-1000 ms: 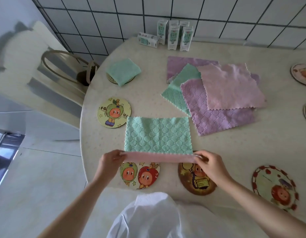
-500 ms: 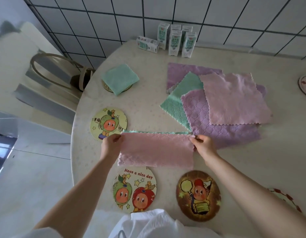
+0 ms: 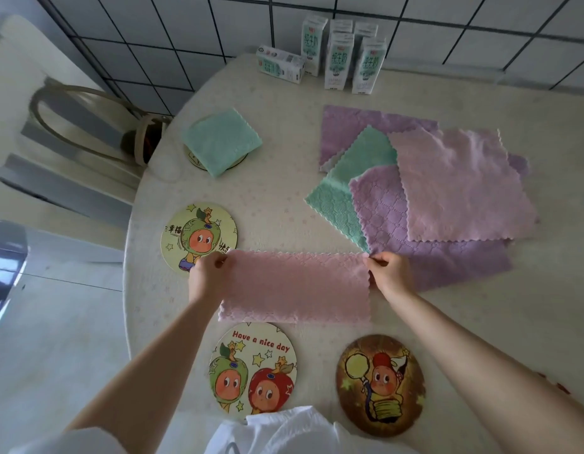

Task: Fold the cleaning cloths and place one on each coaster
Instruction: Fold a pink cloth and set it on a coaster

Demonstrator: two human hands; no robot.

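Tabletop (image 3: 277,204) — pink cloth (image 3: 294,286), lengthwise left–right

Milk cartons (image 3: 336,54) at table's (image 3: 284,103) far edge, chair (image 3: 71,136) left, tiled wall (image 3: 153,44)

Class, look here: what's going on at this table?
A person is folding a pink cloth on the table, pinching its far corners with the left hand and right hand. It lies doubled over. One folded green cloth sits on a coaster; three nearby coasters are bare, and more cloths lie unfolded in a pile.
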